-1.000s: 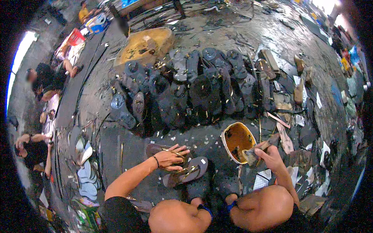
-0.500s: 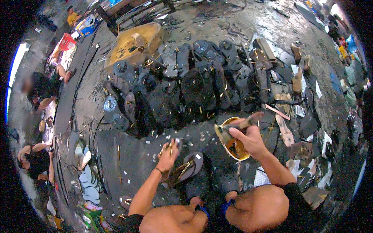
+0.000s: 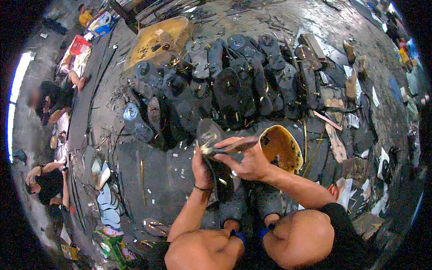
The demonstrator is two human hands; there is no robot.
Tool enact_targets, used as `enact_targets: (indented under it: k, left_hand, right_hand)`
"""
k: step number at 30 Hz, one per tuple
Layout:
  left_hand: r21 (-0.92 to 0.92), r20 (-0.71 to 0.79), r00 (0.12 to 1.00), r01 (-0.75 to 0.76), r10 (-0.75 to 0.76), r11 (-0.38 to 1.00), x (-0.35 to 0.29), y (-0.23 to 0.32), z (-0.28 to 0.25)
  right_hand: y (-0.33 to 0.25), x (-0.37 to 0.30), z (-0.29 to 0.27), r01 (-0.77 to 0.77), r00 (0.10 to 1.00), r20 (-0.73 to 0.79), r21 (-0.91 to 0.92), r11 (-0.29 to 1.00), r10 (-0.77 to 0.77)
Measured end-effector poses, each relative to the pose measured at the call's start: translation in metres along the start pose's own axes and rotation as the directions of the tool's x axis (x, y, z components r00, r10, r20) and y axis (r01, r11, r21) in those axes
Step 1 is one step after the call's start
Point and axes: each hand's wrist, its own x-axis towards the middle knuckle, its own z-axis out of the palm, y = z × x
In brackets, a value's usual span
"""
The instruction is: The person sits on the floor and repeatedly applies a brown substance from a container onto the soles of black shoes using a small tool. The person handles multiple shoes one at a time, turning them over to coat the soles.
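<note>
My left hand (image 3: 202,171) is wrapped round a dark sandal (image 3: 209,128), holding it tilted above the floor, its strap side hard to make out. In my right hand (image 3: 251,161) is a brush (image 3: 244,144) with a dark handle. Its pale bristles meet the sandal near my left fingers, slightly blurred. Just right of my right hand stands a tub (image 3: 269,130) with a pale rim and amber, dark-spotted insides. Below my hands, partly hidden, a dark sandal with gold-coloured trim and a small white patch lies between my arms.
Beyond my hands many dark sandals (image 3: 227,87) stand in rows. A yellowish slab (image 3: 157,38) lies behind them. Scraps and orange-handled scissors (image 3: 334,191) lie to the right. Grey soles (image 3: 108,202) are stacked left, near other seated people (image 3: 49,184).
My right hand has carried the brush left from the tub to the sandal. My left hand has moved slightly up and right, bringing the sandal to the brush.
</note>
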Motion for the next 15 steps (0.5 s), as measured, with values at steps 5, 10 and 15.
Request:
enact_targets:
  k: [5, 10, 15]
  left_hand:
    - [0.071, 0.000, 0.996, -0.085, 0.086, 0.994, 0.001, 0.002, 0.005]
    - [0.609, 0.003, 0.898, -0.349, 0.439, 0.712, -0.027, -0.021, 0.023]
    - [0.193, 0.140, 0.986, 0.065, -0.093, 0.979, -0.036, 0.021, -0.003]
  right_hand:
    - [0.000, -0.005, -0.008, -0.041, 0.991, -0.130, -0.221, 0.974, 0.013]
    - [-0.009, 0.010, -0.015, -0.264, 0.928, -0.276, -0.017, 0.964, 0.249]
    - [-0.023, -0.023, 0.007, -0.585, 0.800, 0.201, 0.470, 0.661, 0.565]
